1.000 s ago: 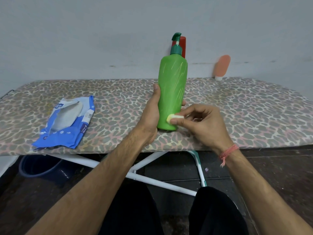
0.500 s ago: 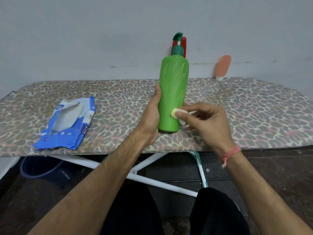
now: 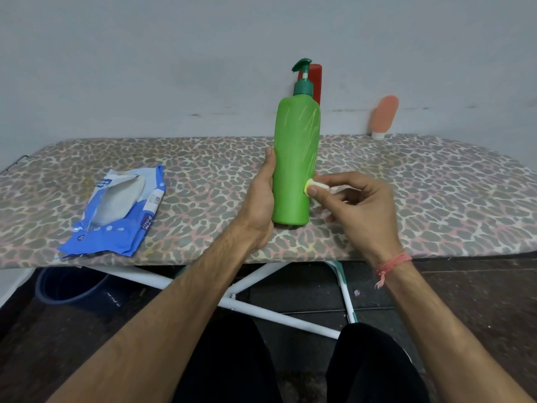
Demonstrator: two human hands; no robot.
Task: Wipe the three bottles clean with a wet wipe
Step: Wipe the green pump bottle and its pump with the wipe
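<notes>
Wiping the first of three bottles is the step in hand. Left to right: wipes packet [image 3: 116, 210] near the surface's [image 3: 436, 181] front left edge; left hand [image 3: 260, 205] gripping the upright green bottle [image 3: 295, 167] at mid front edge; right hand [image 3: 360, 205] pinching a wadded wet wipe [image 3: 313, 186] against its right side, higher than a second ago. Next I'd sweep upward. Red bottle [image 3: 316, 82] and peach tube [image 3: 385, 114] wait at the back edge.
</notes>
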